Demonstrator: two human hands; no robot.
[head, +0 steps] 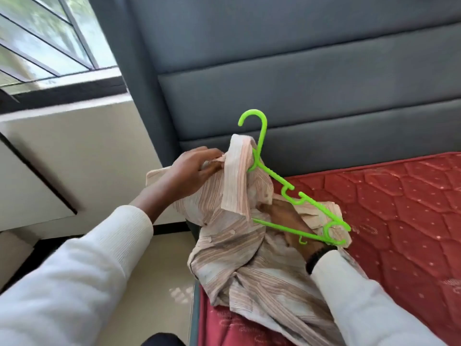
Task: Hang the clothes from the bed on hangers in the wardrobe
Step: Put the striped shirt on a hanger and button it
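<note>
Green plastic hanger (289,193) going into a striped shirt (239,245), held up over the mattress (404,208).

Head view: left hand (192,168) pinches the shirt's collar beside the hanger's hook, likely opening it; right hand (287,221), under the hanger among the cloth, has a grip I cannot tell. No writing is readable.

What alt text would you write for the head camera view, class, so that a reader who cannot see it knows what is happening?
A person in white sleeves works a green plastic hanger into a striped shirt over a red mattress. The left hand grips the shirt's collar; the right hand is partly hidden in the fabric. A grey padded headboard stands behind.
</note>
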